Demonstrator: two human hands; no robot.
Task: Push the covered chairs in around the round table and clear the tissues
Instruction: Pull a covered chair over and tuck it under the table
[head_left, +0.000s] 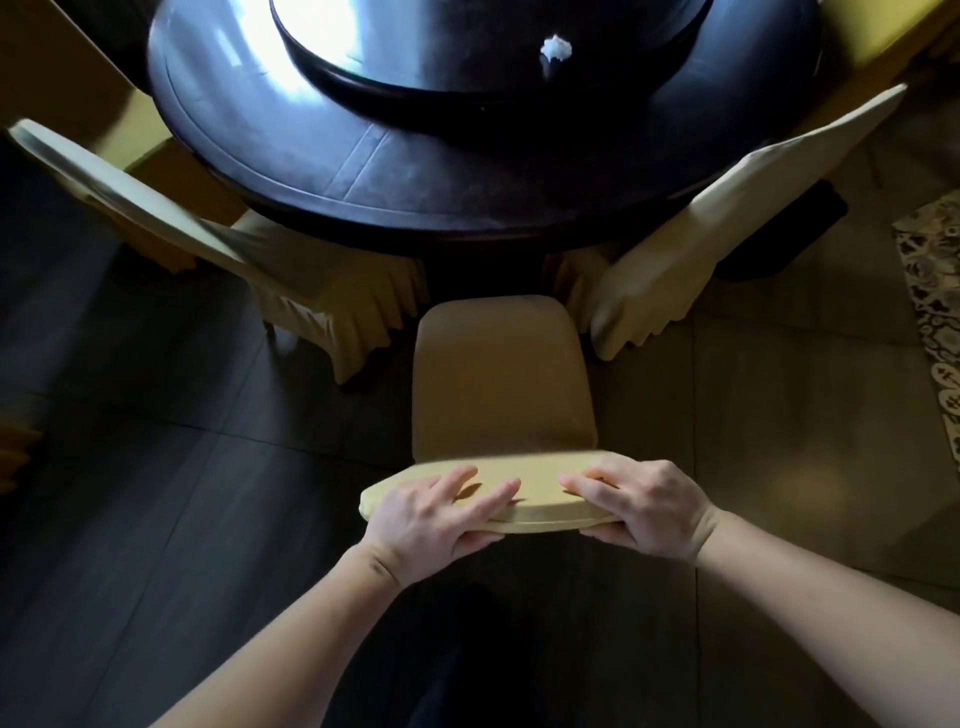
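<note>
Fig.: top rail of centre covered chair is gripped by left hand and right hand, fingers over the front, thumbs behind. Seat is pointed straight at round table, front edge just short of the rim; rail is set crosswise to the push line. Gap is flanked by left chair and right chair, w/ skirts close either side. Tissue is seen on turntable, beyond table's near edge.
</note>
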